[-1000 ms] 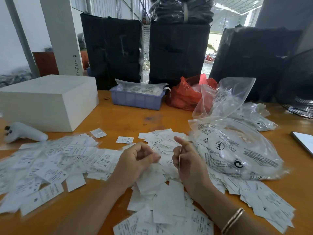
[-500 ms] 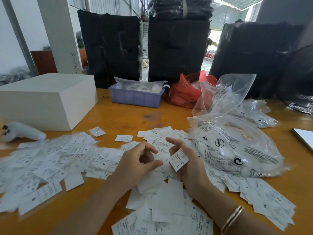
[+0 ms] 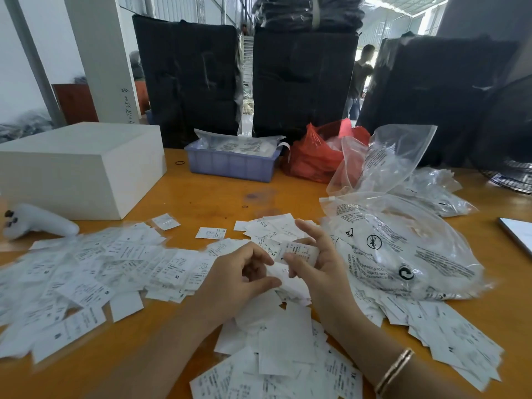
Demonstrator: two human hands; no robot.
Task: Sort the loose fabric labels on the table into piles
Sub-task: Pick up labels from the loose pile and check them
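Observation:
White printed fabric labels cover the orange table (image 3: 201,197). A broad spread of labels (image 3: 86,272) lies at the left, and a second heap of labels (image 3: 276,347) lies under and in front of my hands. My right hand (image 3: 319,269) pinches one printed label (image 3: 299,250) between thumb and fingers, its other fingers raised. My left hand (image 3: 239,277) sits close beside it with curled fingers touching a blank white label (image 3: 277,269) between the two hands.
A white box (image 3: 80,168) and a white controller (image 3: 37,223) stand at the left. A blue tray (image 3: 230,162), a red bag (image 3: 313,156) and clear plastic bags (image 3: 397,249) sit behind and right. A fan (image 3: 512,156) and a person stand at the back.
My right hand has turned the label from edge-on to face-up and lifted its fingers. My left hand has moved in to meet it at the label.

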